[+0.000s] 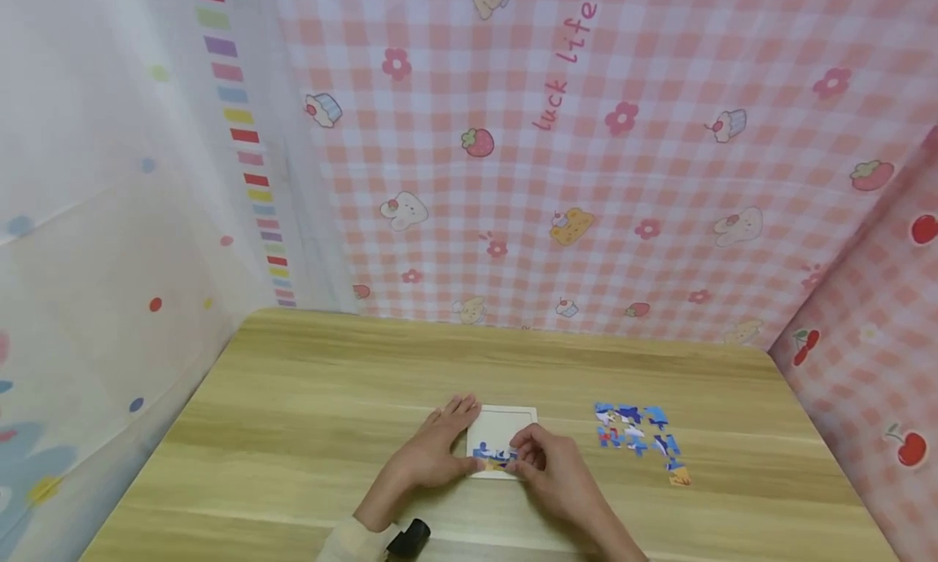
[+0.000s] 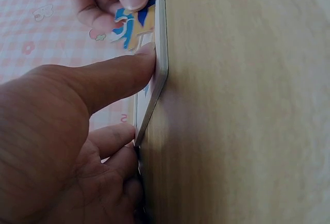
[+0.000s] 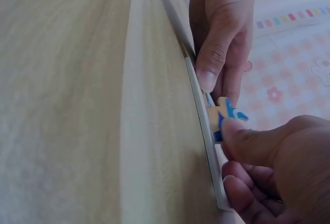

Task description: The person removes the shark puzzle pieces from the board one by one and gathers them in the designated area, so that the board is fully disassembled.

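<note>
A white jigsaw board (image 1: 506,422) with a raised border lies flat on the table. Several joined or adjoining pieces (image 1: 484,454) in blue and yellow fill part of its near side. My left hand (image 1: 428,456) rests at the board's left side, fingers stretched along the edge and thumb pressing near the near left corner. Over the near right part, my right hand (image 1: 560,472) pinches a jigsaw piece (image 3: 215,118) between thumb and fingers. That piece is tan and blue, and looks tilted up from the board in the right wrist view. The fingertips hide part of it.
Several loose jigsaw pieces (image 1: 633,419) lie to the right of the board on the wooden table (image 1: 308,399). One yellow-and-blue piece (image 1: 678,472) sits nearest me among them. A pink checked cloth (image 1: 513,179) hangs behind the table's far edge.
</note>
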`<action>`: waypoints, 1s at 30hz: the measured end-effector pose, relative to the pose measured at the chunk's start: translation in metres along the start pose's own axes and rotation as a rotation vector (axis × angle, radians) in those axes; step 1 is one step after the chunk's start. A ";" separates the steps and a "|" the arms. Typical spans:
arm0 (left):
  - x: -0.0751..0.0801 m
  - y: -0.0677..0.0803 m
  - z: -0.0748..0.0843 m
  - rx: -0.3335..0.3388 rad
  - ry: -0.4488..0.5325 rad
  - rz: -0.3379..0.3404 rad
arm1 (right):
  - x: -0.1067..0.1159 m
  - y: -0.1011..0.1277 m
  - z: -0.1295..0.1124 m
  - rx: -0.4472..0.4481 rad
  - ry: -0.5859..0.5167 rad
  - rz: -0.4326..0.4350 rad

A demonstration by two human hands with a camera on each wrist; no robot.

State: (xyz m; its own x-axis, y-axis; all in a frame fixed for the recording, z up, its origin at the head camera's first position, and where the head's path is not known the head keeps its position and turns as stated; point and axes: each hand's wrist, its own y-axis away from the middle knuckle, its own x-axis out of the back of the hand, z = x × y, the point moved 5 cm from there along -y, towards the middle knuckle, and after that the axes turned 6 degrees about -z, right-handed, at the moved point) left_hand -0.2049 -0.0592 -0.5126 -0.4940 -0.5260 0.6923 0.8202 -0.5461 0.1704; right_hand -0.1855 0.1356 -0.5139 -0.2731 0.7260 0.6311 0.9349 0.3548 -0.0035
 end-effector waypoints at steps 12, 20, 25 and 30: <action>-0.002 -0.003 -0.001 0.013 -0.008 -0.004 | 0.013 0.010 0.002 0.020 0.009 0.046; -0.002 -0.002 0.000 0.015 -0.010 -0.008 | 0.027 0.019 0.012 -0.050 -0.034 0.057; -0.002 -0.002 0.001 0.013 -0.007 -0.012 | 0.039 0.025 0.020 -0.049 -0.030 0.084; -0.002 -0.003 -0.001 0.015 -0.008 -0.011 | 0.049 0.033 0.024 -0.030 -0.024 0.093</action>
State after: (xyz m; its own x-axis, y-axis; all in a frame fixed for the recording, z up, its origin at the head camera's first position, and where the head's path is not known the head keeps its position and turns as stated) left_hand -0.2061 -0.0569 -0.5151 -0.5009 -0.5142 0.6962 0.8189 -0.5421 0.1888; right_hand -0.1738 0.1973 -0.5015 -0.1894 0.7692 0.6103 0.9628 0.2674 -0.0381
